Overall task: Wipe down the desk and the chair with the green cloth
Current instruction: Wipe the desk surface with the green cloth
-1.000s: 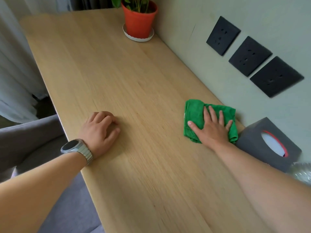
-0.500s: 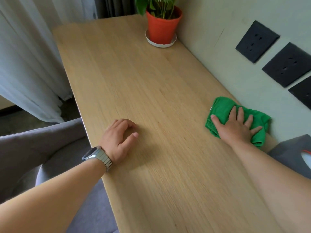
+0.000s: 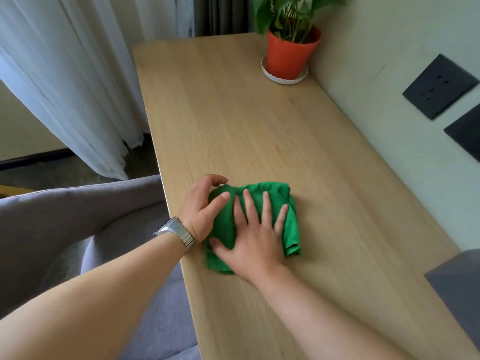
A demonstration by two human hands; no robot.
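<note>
The green cloth (image 3: 272, 189) lies crumpled on the light wooden desk (image 3: 259, 126), close to the desk's left edge. My right hand (image 3: 254, 242) presses flat on it with fingers spread, covering its middle. My left hand (image 3: 205, 206), with a metal watch on the wrist, rests on the desk edge right beside the cloth; its thumb lies on the cloth's left side and its fingers curl loosely around nothing. The grey upholstered chair (image 3: 78, 216) stands against the desk's left edge, under my left forearm.
A potted plant in an orange pot (image 3: 288, 55) sits on a white saucer at the far end by the wall. A grey box (image 3: 457, 281) stands at the right edge. Black wall sockets (image 3: 439, 87) line the wall. White curtains (image 3: 78, 87) hang on the left.
My right hand has slid the cloth from beside the wall across the desk to its left edge, up against my left hand. The view has swung to the left.
</note>
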